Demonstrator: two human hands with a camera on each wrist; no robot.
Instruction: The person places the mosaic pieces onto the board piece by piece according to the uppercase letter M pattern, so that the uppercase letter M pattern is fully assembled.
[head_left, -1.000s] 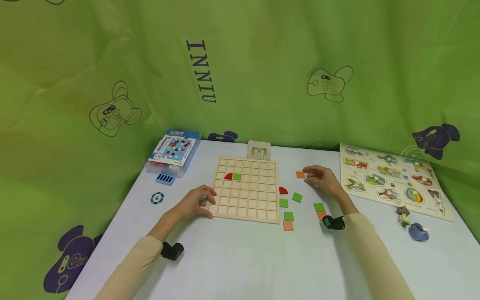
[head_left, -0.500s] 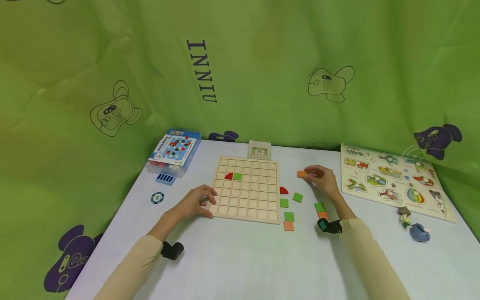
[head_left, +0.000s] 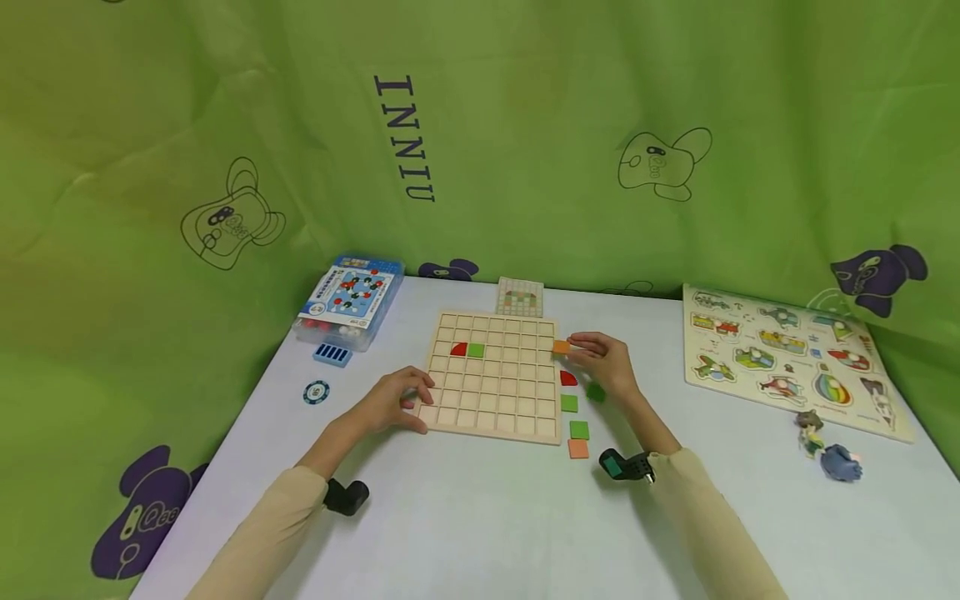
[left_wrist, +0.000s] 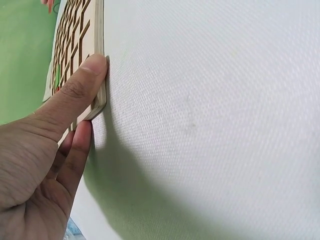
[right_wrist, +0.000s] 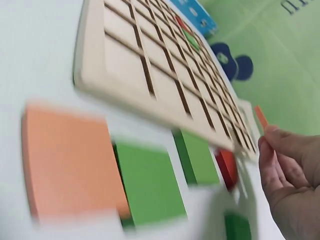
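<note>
Your right hand (head_left: 609,364) pinches an orange square tile (head_left: 561,347) between thumb and fingertips, holding it just at the right edge of the wooden grid board (head_left: 495,377), level with the board's second row; in the right wrist view the tile (right_wrist: 260,117) shows edge-on above your fingers (right_wrist: 280,150), raised clear of the board (right_wrist: 150,65). Your left hand (head_left: 390,402) rests against the board's near left corner, fingers curled round the edge; the left wrist view shows your thumb (left_wrist: 75,95) pressed flat along the rim of the board (left_wrist: 82,45), so that hand is gripping the board.

On the board itself, a red quarter-round piece (head_left: 457,349) and a green square (head_left: 476,350) sit side by side in the second row, toward the left. Just right of the board lie loose pieces on the white table (head_left: 480,517): a red quarter-round (head_left: 568,378), a green tile (head_left: 569,403), another green tile (head_left: 578,430) and an orange tile (head_left: 577,448) nearest you; one more green tile (head_left: 596,391) is partly hidden under your right wrist.

Behind the board stands a small pattern card (head_left: 519,297); to the board's left are a blue boxed game (head_left: 349,302), a blue ribbed piece (head_left: 332,355) and a round chip (head_left: 317,392); well to its right lie a picture peg puzzle (head_left: 787,358) and a small figurine (head_left: 825,450).
</note>
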